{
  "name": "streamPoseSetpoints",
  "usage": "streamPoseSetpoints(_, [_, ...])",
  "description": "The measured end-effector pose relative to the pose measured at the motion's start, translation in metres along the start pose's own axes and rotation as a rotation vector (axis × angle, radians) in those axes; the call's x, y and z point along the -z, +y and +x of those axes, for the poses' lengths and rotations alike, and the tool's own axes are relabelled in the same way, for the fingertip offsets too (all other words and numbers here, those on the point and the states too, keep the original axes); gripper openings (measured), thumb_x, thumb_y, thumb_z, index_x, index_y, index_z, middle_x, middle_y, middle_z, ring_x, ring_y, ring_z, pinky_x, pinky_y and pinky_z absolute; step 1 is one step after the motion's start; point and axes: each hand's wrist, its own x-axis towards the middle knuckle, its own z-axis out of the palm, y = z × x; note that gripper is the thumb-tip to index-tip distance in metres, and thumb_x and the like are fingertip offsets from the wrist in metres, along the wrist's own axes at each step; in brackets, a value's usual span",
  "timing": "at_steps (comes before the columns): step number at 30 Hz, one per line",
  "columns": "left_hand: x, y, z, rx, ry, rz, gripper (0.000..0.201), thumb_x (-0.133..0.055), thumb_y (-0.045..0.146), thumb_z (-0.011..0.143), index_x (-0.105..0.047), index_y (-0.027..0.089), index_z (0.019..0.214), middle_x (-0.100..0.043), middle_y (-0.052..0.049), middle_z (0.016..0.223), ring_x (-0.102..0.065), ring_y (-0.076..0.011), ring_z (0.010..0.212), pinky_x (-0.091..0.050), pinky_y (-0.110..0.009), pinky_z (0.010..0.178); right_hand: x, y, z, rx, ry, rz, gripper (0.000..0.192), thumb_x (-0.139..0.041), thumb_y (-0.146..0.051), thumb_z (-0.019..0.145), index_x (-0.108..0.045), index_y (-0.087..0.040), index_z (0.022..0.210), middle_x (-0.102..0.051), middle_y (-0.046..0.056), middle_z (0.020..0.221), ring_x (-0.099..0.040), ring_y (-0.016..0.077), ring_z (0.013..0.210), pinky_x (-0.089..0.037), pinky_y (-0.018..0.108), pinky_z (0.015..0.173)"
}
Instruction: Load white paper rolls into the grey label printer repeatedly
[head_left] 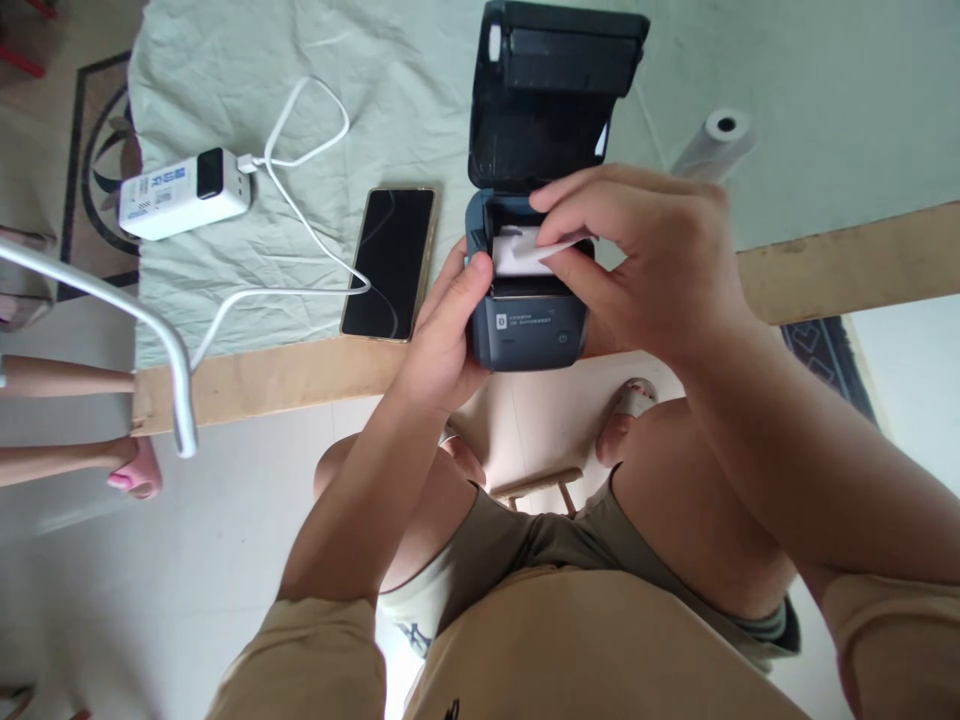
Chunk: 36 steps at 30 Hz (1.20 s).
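A small dark blue label printer is held at the table's front edge, its black lid swung up. My left hand wraps round its left side, thumb on the rim. Inside the compartment lies a white paper roll. Between thumb and fingers, my right hand pinches the loose end of that paper, just above the roll. Behind my right hand, a second roll in a clear wrap lies on the cloth.
A smartphone with a dark screen lies left of the printer. A white power bank with a white cable is farther left on the green cloth. Another person's legs show at the left edge.
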Motion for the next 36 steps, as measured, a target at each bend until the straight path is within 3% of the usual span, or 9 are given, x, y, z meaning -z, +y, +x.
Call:
streamPoseSetpoints(6, [0.004,0.002,0.0,-0.007,-0.057,0.013,0.024,-0.049,0.039,0.093,-0.063,0.021,0.099,-0.071,-0.004,0.106,-0.061,-0.0244,0.124,-0.055,-0.031,0.094,0.0,-0.009,-0.005,0.136,0.085,-0.106,0.017,-0.053,-0.023,0.087,-0.066,-0.028,0.077,-0.073,-0.002,0.09,-0.065,0.0172,0.087,-0.049,0.035,0.08])
streamPoseSetpoints(12, [0.009,0.003,-0.002,-0.071,-0.08,0.072,0.016,-0.066,0.02,0.081,-0.063,0.023,0.096,-0.066,0.004,0.074,-0.066,-0.0095,0.068,-0.051,-0.018,0.063,-0.005,-0.011,-0.011,0.328,0.096,0.039,0.015,-0.063,-0.034,0.083,-0.066,-0.023,0.074,-0.073,-0.001,0.087,-0.068,0.0219,0.096,-0.048,0.042,0.084])
streamPoseSetpoints(16, [0.011,0.0,-0.003,-0.084,-0.089,0.114,0.025,-0.068,0.018,0.077,-0.062,0.023,0.1,-0.068,0.003,0.083,-0.07,-0.0136,0.078,-0.052,-0.022,0.066,0.001,0.003,-0.007,0.064,0.288,0.185,0.014,-0.058,-0.034,0.086,-0.065,-0.025,0.094,-0.065,0.001,0.109,-0.064,0.0171,0.097,-0.051,0.034,0.081])
streamPoseSetpoints(19, [0.014,-0.003,-0.001,-0.107,-0.101,0.133,0.035,-0.069,0.015,0.074,-0.062,0.025,0.107,-0.068,0.003,0.091,-0.069,-0.014,0.082,-0.053,-0.025,0.073,0.0,0.015,-0.002,-0.19,0.249,0.443,0.041,-0.054,-0.042,0.087,-0.047,-0.039,0.128,-0.038,-0.006,0.145,-0.058,0.018,0.115,-0.048,0.024,0.063])
streamPoseSetpoints(21, [0.018,-0.005,0.002,-0.117,-0.109,0.147,0.041,-0.073,0.015,0.07,-0.062,0.025,0.109,-0.068,0.003,0.093,-0.068,-0.0135,0.081,-0.053,-0.026,0.073,-0.004,0.019,0.001,-0.165,0.237,0.607,0.051,-0.058,-0.046,0.085,-0.043,-0.034,0.132,-0.033,-0.003,0.149,-0.056,0.0185,0.119,-0.045,0.02,0.052])
streamPoseSetpoints(23, [0.021,-0.007,0.005,-0.133,-0.137,0.151,0.044,-0.076,0.016,0.068,-0.062,0.025,0.109,-0.069,0.002,0.092,-0.068,-0.0131,0.078,-0.054,-0.025,0.069,-0.007,0.02,0.002,-0.083,0.273,0.617,0.049,-0.062,-0.046,0.083,-0.053,-0.022,0.124,-0.05,0.006,0.136,-0.06,0.0152,0.106,-0.041,0.019,0.045])
streamPoseSetpoints(27, [0.024,-0.007,0.008,-0.15,-0.156,0.126,0.039,-0.073,0.018,0.071,-0.061,0.023,0.107,-0.07,0.002,0.086,-0.071,-0.0153,0.082,-0.056,-0.023,0.067,-0.007,0.015,0.001,-0.028,0.147,0.539,0.032,-0.065,-0.035,0.08,-0.061,-0.019,0.108,-0.061,0.005,0.112,-0.052,0.0074,0.078,-0.04,0.02,0.052])
streamPoseSetpoints(31, [0.021,-0.005,0.005,-0.13,-0.096,0.125,0.034,-0.073,0.02,0.073,-0.062,0.023,0.104,-0.07,0.002,0.085,-0.073,-0.0191,0.091,-0.058,-0.024,0.07,-0.002,0.015,-0.001,-0.015,-0.026,0.484,0.035,-0.067,-0.023,0.071,-0.059,-0.021,0.105,-0.055,0.006,0.122,-0.053,0.009,0.082,-0.045,0.022,0.06])
streamPoseSetpoints(36, [0.017,-0.003,0.001,-0.136,-0.108,0.061,0.042,-0.076,0.025,0.073,-0.061,0.026,0.113,-0.072,0.001,0.085,-0.07,-0.0234,0.11,-0.059,-0.027,0.081,-0.003,0.014,-0.002,-0.047,-0.076,0.495,0.032,-0.063,-0.036,0.081,-0.058,-0.021,0.109,-0.055,0.005,0.124,-0.054,0.0087,0.08,-0.043,0.023,0.059])
